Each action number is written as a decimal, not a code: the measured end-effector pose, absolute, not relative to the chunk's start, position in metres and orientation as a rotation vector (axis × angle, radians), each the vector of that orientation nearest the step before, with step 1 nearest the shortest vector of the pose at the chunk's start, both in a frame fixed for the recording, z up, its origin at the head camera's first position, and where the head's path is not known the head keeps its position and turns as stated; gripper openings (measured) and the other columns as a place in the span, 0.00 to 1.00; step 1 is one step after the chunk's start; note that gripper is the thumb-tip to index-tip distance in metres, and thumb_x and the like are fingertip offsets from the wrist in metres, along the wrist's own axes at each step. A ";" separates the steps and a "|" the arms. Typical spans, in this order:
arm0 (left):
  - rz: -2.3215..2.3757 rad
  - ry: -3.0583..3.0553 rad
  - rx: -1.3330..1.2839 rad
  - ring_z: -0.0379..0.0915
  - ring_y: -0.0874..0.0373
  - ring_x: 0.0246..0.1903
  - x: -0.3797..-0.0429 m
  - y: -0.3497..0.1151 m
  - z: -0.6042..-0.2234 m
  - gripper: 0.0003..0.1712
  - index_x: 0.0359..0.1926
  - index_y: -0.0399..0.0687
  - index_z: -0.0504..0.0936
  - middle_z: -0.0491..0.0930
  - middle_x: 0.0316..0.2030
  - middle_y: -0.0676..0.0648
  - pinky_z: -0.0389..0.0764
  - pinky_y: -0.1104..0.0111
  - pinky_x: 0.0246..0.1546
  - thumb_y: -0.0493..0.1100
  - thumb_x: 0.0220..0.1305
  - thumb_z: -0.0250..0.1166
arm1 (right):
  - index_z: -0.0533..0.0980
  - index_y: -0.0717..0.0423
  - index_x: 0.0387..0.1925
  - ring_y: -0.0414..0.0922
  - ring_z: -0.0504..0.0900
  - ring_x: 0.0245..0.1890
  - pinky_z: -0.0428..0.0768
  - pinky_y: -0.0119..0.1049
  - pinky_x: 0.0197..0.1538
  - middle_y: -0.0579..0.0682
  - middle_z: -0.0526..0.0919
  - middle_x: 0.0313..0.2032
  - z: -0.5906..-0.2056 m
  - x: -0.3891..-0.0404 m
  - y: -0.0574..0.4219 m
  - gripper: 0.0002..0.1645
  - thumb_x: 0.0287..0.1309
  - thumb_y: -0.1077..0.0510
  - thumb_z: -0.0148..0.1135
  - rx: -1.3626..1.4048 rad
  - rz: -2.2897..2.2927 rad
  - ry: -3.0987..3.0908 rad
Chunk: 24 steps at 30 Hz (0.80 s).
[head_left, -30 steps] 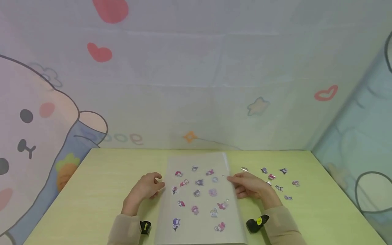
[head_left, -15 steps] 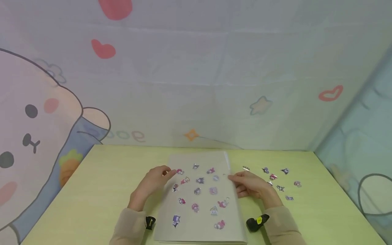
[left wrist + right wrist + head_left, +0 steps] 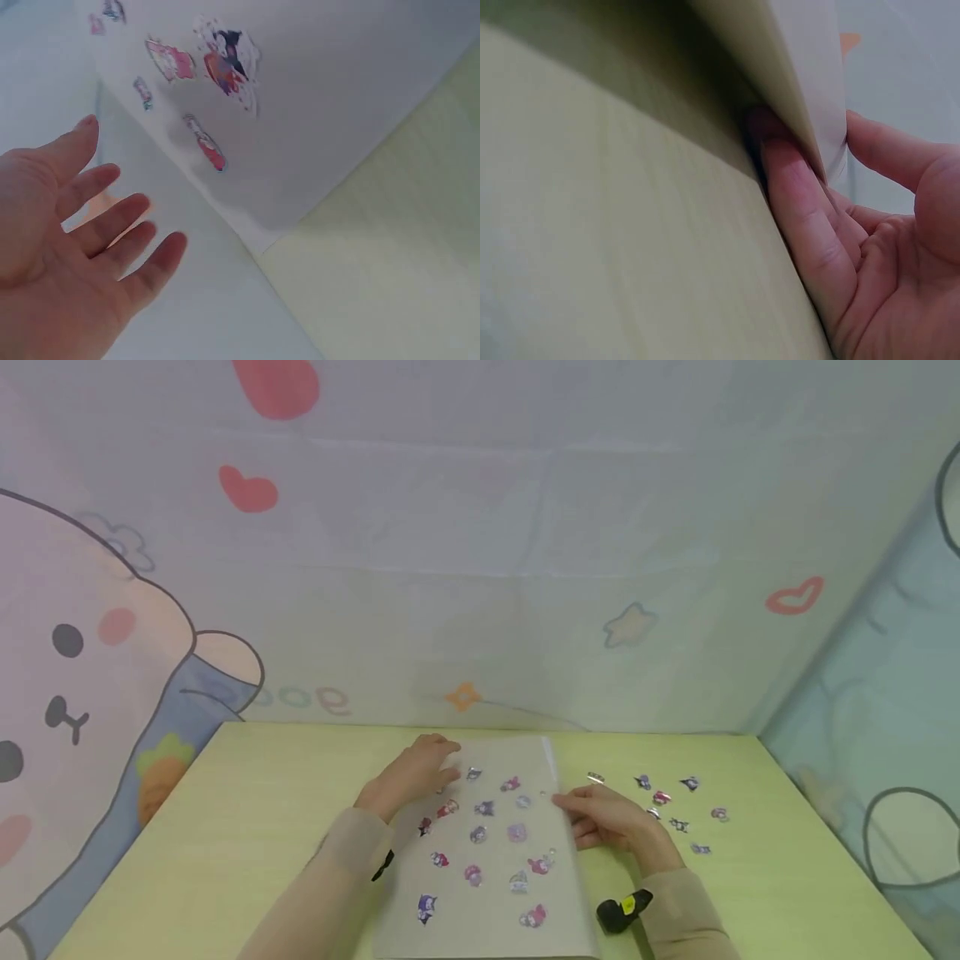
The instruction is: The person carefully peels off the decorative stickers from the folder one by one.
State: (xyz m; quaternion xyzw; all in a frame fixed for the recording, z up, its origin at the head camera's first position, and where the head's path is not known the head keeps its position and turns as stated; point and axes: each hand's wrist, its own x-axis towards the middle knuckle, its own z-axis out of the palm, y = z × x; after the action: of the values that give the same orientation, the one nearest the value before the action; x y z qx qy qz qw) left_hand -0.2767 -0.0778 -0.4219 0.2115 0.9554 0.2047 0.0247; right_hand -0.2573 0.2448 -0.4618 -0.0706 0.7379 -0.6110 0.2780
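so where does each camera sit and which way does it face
Head: on the head, facing forward and down at the pale sheet; left hand, right hand and sleeves show.
Left wrist: on that wrist, facing the sheet's corner and stickers; left hand shows.
Right wrist: on that wrist, facing the sheet's edge and the table; right hand shows.
Shared by head and left wrist: stickers, left hand.

A white rectangular sheet (image 3: pixel 472 937) lies face up on the pale yellow table (image 3: pixel 787 877), its long sides running front to back and its right edge lifted off the surface. Small cartoon stickers (image 3: pixel 484 808) in purple, pink and red are scattered across it.
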 end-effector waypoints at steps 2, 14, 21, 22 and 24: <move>0.586 2.964 0.697 0.53 0.43 0.69 -0.283 -0.074 -0.421 0.23 0.64 0.44 0.74 0.65 0.66 0.39 0.60 0.49 0.65 0.45 0.71 0.59 | 0.75 0.69 0.48 0.44 0.85 0.25 0.83 0.35 0.30 0.60 0.85 0.34 -0.462 -0.258 0.244 0.26 0.68 0.46 0.58 -0.191 -1.644 1.978; 0.433 2.995 0.811 0.49 0.40 0.71 -0.300 -0.054 -0.428 0.12 0.51 0.49 0.84 0.72 0.61 0.41 0.58 0.41 0.63 0.37 0.69 0.61 | 0.75 0.69 0.47 0.44 0.84 0.24 0.83 0.36 0.31 0.60 0.85 0.34 -0.460 -0.255 0.245 0.26 0.68 0.47 0.57 -0.202 -1.644 1.971; 0.333 3.039 0.805 0.59 0.46 0.66 -0.301 -0.048 -0.430 0.10 0.47 0.50 0.85 0.76 0.51 0.47 0.68 0.47 0.59 0.36 0.69 0.60 | 0.75 0.70 0.47 0.44 0.84 0.24 0.83 0.36 0.30 0.59 0.85 0.33 -0.462 -0.256 0.247 0.25 0.69 0.47 0.57 -0.193 -1.653 1.966; 0.336 3.041 0.801 0.60 0.47 0.65 -0.301 -0.048 -0.431 0.09 0.45 0.50 0.85 0.76 0.49 0.47 0.68 0.48 0.58 0.36 0.69 0.60 | 0.75 0.70 0.47 0.44 0.84 0.24 0.83 0.36 0.31 0.59 0.85 0.33 -0.463 -0.257 0.246 0.25 0.69 0.47 0.57 -0.195 -1.652 1.965; 0.353 3.035 0.778 0.61 0.49 0.63 -0.301 -0.048 -0.432 0.06 0.42 0.51 0.84 0.75 0.48 0.48 0.68 0.49 0.57 0.38 0.68 0.62 | 0.75 0.69 0.47 0.44 0.84 0.25 0.83 0.36 0.31 0.59 0.85 0.33 -0.464 -0.258 0.246 0.25 0.69 0.47 0.57 -0.200 -1.649 1.962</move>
State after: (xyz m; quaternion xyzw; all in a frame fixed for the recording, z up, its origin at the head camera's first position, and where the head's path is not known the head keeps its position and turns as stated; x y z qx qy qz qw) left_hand -0.3012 -0.0476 -0.4322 0.2468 0.9626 0.1119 -0.0058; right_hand -0.2577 0.2455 -0.4640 -0.0747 0.7324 -0.6156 0.2813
